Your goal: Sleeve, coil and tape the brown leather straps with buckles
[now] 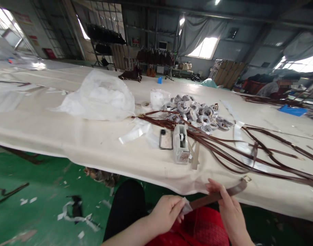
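Note:
My left hand [166, 212] is closed in a pinch on a small white wrapping piece [186, 207] at the near end of a brown leather strap [218, 195]. My right hand [229, 212] is closed around the same strap just to the right, fingers over its top. The strap runs up to a metal ring [247, 178] at the table's front edge. Both hands hover over my lap, above red fabric [197, 229].
A long cream-covered table [69, 133] carries several brown straps [261, 153], a pile of wrapped coiled straps [197, 114], a tape dispenser [181, 143], a white plastic bag [100, 97] and paper strips. Scraps litter the green floor [43, 191]. Another person sits at far right [279, 87].

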A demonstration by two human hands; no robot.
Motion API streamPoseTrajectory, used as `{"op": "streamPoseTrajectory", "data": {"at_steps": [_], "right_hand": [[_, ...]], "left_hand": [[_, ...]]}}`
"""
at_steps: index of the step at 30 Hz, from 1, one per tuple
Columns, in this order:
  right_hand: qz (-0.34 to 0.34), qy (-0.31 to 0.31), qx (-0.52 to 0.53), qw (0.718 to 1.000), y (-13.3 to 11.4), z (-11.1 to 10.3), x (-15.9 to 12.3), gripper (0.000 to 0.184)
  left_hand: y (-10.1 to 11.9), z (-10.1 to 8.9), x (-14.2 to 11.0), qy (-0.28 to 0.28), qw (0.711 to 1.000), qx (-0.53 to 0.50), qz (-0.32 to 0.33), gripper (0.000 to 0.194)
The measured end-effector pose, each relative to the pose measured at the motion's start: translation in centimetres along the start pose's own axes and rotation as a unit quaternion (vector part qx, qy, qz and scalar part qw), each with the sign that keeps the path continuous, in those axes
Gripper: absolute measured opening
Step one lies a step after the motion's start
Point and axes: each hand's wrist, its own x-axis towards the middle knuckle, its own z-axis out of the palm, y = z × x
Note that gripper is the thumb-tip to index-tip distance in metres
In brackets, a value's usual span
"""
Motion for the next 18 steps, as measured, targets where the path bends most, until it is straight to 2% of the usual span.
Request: {"op": "streamPoseTrajectory", "data": {"at_steps": [3, 5, 8, 9, 11, 15, 18], "right_hand": [[-0.072, 0.008, -0.065, 0.995, -2.2, -0.4, -0.1, 0.044], [-0.139, -0.04, -0.125, 0.981, -4.1, -0.1, -0.5, 0.043], [-0.214, -0.139, -0.205, 0.945, -6.6, 0.4, -0.9, 0.04], [-0.235, -0.155, -0.216, 0.935, -7.1, 0.2, -0.6, 0.04], [-0.261, -0.129, -0.224, 0.93, -8.1, -0.9, 0.4, 0.044], [-0.245, 0.015, -0.206, 0.947, -11.0, -3.7, 3.1, 0.054], [-0.288, 0.027, -0.228, 0.93, -13.9, -3.6, 3.4, 0.049]], "left_hand": [[2.3, -0.4, 1.0, -0.022, 0.999, 0.001, 0.031, 0.064], [4.4, -0.5, 2.0, -0.048, 0.998, -0.011, 0.047, 0.062], [7.7, -0.4, 3.6, -0.078, 0.994, -0.016, 0.072, 0.06], [8.7, -0.4, 4.0, -0.079, 0.994, -0.008, 0.079, 0.059], [10.2, -0.4, 4.7, -0.068, 0.994, 0.009, 0.082, 0.058], [12.2, -0.4, 6.7, -0.073, 0.996, -0.004, 0.06, 0.058], [14.2, 0.2, 8.8, -0.068, 0.992, -0.043, 0.101, 0.062]]}}
